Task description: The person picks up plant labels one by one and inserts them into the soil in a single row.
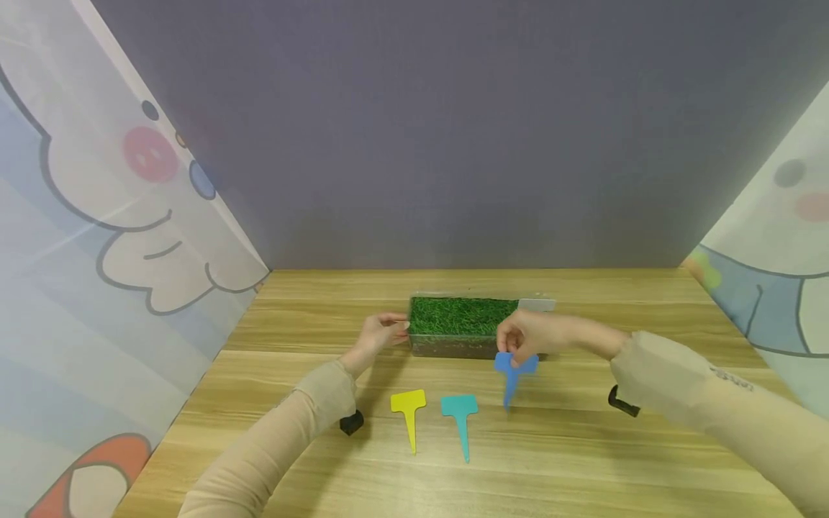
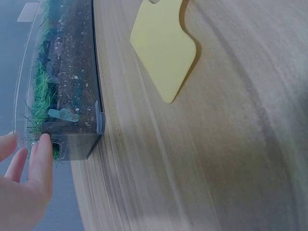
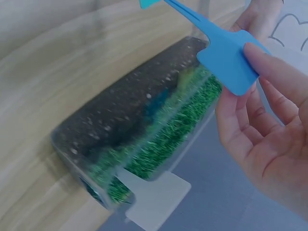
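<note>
Planter box [image 1: 447, 349]: one, clear-walled, long and rectangular, set lengthwise left to right; green grass [image 1: 463, 315] on top, dark, pale-flecked soil [image 3: 115, 108] below; left end touched by the left hand [image 1: 378, 335].
White tag [image 1: 536, 305]: T-shaped, stem down in the grass at the right end.
Blue tag [image 1: 511, 371]: T-shaped, head pinched in the right hand [image 1: 527, 334], stem pointing near.
Yellow tag [image 1: 409, 407], teal tag [image 1: 460, 411]: T-shaped, flat, apart, stems near; yellow left, teal right; both on the box's near side.

No text is legible, sleeve print [image 1: 732, 378] included.
</note>
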Demonstrator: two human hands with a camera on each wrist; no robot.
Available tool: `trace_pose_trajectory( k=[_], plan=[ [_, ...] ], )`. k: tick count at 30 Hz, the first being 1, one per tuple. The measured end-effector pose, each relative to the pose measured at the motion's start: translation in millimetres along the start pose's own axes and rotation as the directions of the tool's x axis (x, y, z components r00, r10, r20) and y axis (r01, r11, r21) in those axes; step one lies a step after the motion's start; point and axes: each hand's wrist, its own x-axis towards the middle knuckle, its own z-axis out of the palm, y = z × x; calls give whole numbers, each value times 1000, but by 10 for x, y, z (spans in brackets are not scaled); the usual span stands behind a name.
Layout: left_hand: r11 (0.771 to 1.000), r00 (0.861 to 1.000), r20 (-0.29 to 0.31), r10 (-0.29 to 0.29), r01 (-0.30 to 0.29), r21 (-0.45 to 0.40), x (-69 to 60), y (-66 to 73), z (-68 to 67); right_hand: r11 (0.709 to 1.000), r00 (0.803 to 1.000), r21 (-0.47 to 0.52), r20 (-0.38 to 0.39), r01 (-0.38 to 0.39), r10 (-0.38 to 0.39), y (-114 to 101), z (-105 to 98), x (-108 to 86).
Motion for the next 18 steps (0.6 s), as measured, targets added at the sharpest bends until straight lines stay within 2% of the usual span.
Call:
trace_pose_trajectory(
  k=[7,8,9,11,15,16,18],
  plan=[
    [1000,1000,0,-6,6,-7,5,-11,7,999,999,-40,-22,35,-36,-90,-177,110],
    [1000,1000,-1,-9,9,-2,8,-14,8,999,999,-39,-27,30,-31,-106,-199,124],
    [1000,1000,6,2,-2,-3,68,-90,-12,999,999,-33,-33,18,-19,-119,-218,138],
    [1000,1000,5,4,-4,-2,73,-95,-16,999,999,-32,-36,6,-7,-143,-263,159],
    [1000,1000,14,8,-8,-5,71,-96,-23,996,997,-87,-68,-25,19,-178,-351,184],
    [1000,1000,7,-4,4,-3,12,-21,-4,994,997,-109,-77,-28,19,-186,-373,187],
    [1000,1000,6,-12,12,-3,11,-19,-4,988,994,-147,-102,-44,29,-199,-410,195]
  ],
)
